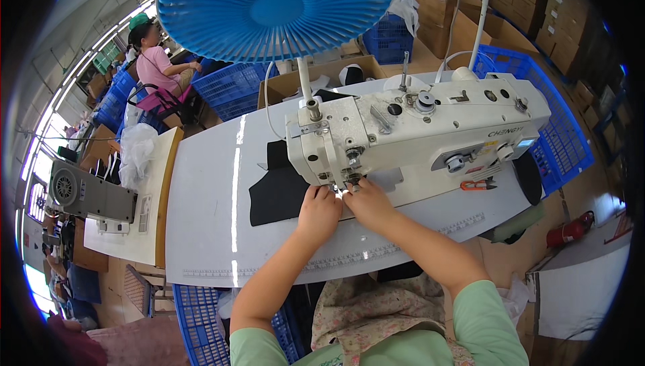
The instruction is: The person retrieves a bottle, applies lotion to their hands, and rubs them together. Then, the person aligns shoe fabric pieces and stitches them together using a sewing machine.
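Note:
A white industrial sewing machine (416,124) stands on the pale table (208,184). Both my hands meet under its head, close around the needle area. My left hand (319,213) has its fingers curled in beside the needle. Just right of it, my right hand (367,203) pinches its fingertips by the presser foot. Whatever is between the fingertips is too small and covered to make out. A flat black fabric piece (275,196) lies left of the machine head, its right part hidden behind the head and my left hand.
Orange-handled thread snips (477,184) and a dark piece (527,178) lie at the machine's right. A blue slatted disc (275,10) hangs above the far edge. Blue crates (201,326) sit below the table and around it. A seated person (158,63) is at far left.

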`<state>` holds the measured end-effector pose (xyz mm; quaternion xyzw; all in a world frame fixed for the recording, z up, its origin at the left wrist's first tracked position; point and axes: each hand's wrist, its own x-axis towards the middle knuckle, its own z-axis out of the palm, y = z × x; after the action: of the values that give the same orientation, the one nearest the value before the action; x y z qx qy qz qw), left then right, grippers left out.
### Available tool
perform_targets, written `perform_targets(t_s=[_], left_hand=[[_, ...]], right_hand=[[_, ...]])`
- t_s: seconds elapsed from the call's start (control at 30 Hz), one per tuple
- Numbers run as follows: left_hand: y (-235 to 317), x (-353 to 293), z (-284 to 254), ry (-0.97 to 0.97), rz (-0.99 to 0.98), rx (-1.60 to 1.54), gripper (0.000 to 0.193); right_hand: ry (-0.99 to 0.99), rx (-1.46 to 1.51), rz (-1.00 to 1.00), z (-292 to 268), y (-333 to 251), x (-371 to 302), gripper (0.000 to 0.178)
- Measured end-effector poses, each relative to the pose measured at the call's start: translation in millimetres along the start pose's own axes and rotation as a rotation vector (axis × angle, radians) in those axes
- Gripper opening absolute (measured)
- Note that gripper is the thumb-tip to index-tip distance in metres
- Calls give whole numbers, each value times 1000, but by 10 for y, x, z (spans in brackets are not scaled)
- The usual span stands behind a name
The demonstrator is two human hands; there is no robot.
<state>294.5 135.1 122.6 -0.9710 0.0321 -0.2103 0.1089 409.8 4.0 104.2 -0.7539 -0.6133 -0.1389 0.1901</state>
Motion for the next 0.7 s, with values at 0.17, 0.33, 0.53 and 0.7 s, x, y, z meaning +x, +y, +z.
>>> perform_targets(t_s=[0.17,0.33,0.53,0.7], left_hand=[[4,25,5,-14,-9,31,8],[-8,0,26,-99,0,39,10],[-274,-214,-36,276,41,7,41],[-457,-240,-159,239,125,58,31]], right_hand=[[34,-14,32,-13,-61,56,6],[29,5,18,-17,-39,50,10],[37,-61,-67,-99,374,-34,15],[16,-162,-170,-211,632,-42,14]])
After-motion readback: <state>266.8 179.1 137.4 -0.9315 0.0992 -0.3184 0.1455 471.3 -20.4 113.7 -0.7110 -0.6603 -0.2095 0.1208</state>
